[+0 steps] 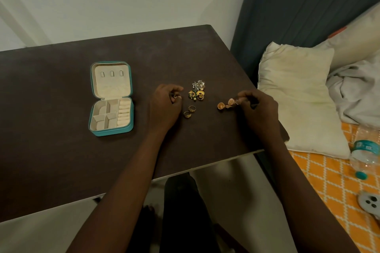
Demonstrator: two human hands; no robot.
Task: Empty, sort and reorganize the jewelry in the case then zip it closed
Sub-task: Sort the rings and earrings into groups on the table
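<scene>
Case [111, 98] lies open on table [61, 109], well left of the loose jewelry [197, 93]. Left hand [165, 104] pinches a ring [176, 96]; right hand [257, 107] grips gold earrings [226, 104].

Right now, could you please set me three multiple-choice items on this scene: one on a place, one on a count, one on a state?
1. Where is the case relative to the left hand?
A. its left B. its right C. under it
2. How many loose rings lie on the table between the hands?
A. none B. two C. five
3. The case is:
A. zipped B. open, compartments empty C. open, full

Answers: 1 A, the case lies left of that hand. 2 B, two gold bands lie side by side. 3 B, the lid is back and the compartments show bare lining.
</scene>
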